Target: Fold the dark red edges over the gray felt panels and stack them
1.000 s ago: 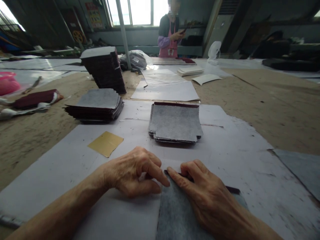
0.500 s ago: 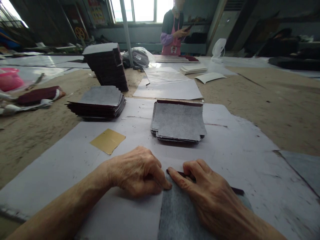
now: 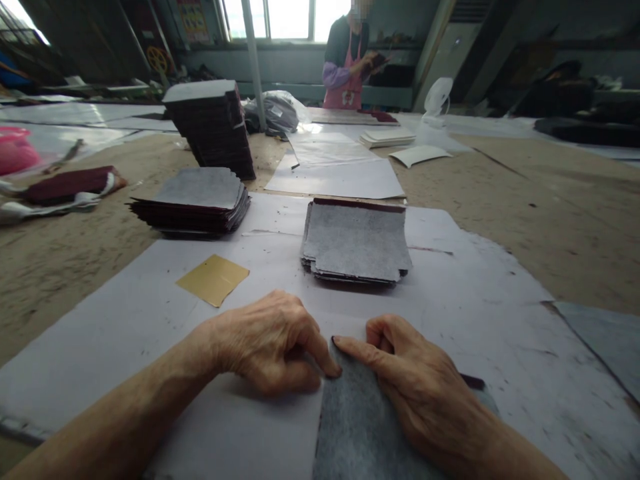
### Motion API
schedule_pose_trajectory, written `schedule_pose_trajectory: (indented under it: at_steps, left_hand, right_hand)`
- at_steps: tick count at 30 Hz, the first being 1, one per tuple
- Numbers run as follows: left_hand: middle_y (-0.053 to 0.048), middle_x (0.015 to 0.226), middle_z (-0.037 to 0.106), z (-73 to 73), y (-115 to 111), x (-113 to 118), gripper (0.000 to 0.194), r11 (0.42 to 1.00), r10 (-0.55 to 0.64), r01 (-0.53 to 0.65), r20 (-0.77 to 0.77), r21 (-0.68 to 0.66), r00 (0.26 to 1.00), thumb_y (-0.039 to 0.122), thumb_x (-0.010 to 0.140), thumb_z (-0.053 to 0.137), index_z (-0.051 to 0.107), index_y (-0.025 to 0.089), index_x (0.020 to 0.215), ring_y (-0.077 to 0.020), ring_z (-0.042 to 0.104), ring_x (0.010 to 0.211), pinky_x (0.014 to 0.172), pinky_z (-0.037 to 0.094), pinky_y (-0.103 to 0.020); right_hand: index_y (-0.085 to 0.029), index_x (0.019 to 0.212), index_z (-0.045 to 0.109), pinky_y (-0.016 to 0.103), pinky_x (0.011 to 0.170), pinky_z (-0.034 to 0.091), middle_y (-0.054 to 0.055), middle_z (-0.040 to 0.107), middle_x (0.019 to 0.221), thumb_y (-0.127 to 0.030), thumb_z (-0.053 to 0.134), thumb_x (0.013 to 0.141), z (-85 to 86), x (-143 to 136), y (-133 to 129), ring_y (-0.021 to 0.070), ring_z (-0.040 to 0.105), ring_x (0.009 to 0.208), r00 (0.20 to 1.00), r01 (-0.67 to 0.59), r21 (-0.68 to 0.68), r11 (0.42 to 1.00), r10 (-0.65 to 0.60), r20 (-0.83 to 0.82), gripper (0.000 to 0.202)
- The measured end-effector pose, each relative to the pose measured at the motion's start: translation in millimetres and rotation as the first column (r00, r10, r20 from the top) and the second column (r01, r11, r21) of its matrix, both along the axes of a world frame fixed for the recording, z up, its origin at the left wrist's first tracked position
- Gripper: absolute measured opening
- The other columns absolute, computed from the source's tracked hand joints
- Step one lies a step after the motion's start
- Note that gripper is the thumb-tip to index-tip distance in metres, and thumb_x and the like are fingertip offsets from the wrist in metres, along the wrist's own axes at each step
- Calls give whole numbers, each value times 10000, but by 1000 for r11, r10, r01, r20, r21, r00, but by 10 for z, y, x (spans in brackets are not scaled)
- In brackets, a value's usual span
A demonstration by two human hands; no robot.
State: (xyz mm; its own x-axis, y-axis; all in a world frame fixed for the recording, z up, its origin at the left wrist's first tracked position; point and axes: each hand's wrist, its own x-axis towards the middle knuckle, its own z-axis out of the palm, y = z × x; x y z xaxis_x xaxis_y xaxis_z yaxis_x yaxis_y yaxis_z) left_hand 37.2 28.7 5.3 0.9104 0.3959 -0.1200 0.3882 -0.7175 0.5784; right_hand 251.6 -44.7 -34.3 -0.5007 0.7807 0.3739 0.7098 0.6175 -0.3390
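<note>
A grey-backed sheet point(image 3: 353, 427) with a dark maroon edge strip point(image 3: 473, 381) lies on white board before me, partly under my right hand. My left hand point(image 3: 275, 343) is curled closed at its upper left corner, the index fingertip pressing there. Along the top edge rests my right hand point(image 3: 417, 373), index finger stretched toward that same corner and the other fingers folded in; it covers most of the strip. Beyond my hands sits a low stack of similar grey-backed pieces point(image 3: 356, 240). A yellow card point(image 3: 214, 280) lies beyond my left wrist.
Further left are another low stack point(image 3: 200, 190) and a tall stack point(image 3: 213, 127). White sheets point(image 3: 335, 173) lie behind them. A maroon cloth bundle point(image 3: 70, 187) and a pink basin point(image 3: 17, 150) are far left. Across the table stands a person in a pink apron point(image 3: 344, 93).
My right hand has shifted slightly, its folded fingers drawing in and its index finger lying flatter along the edge. My left hand stays almost still. The person opposite has moved their hands.
</note>
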Motion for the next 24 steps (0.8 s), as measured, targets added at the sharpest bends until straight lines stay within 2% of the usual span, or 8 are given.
schedule_pose_trajectory:
  at_steps: [3,7,9,13,16,19,22,24]
  left_hand:
    - [24,587,583,5,2,6,245,1000,1,-1,1,-4,1000,187,713,577,692,258,918,-89,495,531,568,383,-209]
    - [31,568,557,17,3,15,243,1000,2,-2,1,-9,1000,175,705,583,695,246,909,-84,481,515,544,367,-206]
    - [31,578,557,16,5,14,240,1000,2,-2,6,-25,1000,171,701,588,697,236,905,-79,482,515,534,362,-200]
    - [23,674,611,-9,20,2,257,999,-18,19,22,-47,1000,164,708,603,690,239,937,-82,521,582,563,373,-194]
    - [14,707,614,-24,42,-1,275,999,-32,33,36,-43,999,174,711,622,683,241,971,-83,522,597,566,373,-194]
    - [9,665,569,-21,49,18,188,996,-23,33,118,-84,993,203,730,624,705,215,899,-70,498,559,533,370,-180]
    - [-3,714,574,-63,7,44,152,993,118,-107,271,-56,955,257,799,557,702,212,806,-82,537,611,573,422,-169]
    - [-13,859,618,-183,-19,48,175,956,204,-269,389,120,898,306,833,520,672,263,908,-120,592,746,681,473,-195]
  right_hand:
    - [-258,1100,581,252,587,414,42,414,805,-45,368,823,4,-24,-2,133,437,701,1000,15,-25,1000,-15,11,410]
    - [-215,1073,601,285,578,419,66,434,803,-52,362,814,9,-64,-18,158,438,698,999,3,55,998,-5,46,389]
    - [-229,1057,609,290,588,423,65,443,807,-55,368,814,12,-63,-27,163,444,707,999,9,58,998,-12,48,384]
    - [-276,1045,595,242,622,427,33,458,831,-59,381,830,30,-5,-35,131,472,736,991,51,-30,998,-54,-124,372]
    - [-187,955,594,273,687,432,48,501,866,-109,429,839,53,33,-25,147,492,797,966,133,-22,991,-135,-222,216]
    - [-158,818,576,328,687,405,55,525,811,-153,516,798,91,28,-28,188,480,785,968,208,-55,977,-213,-134,64]
    - [-157,741,538,311,672,383,34,528,749,-81,560,716,121,-6,-77,176,476,746,953,272,-139,952,-286,-99,83]
    - [-157,720,518,288,674,380,22,537,747,-46,580,658,91,-38,-94,160,484,743,945,289,-120,950,-303,-120,141]
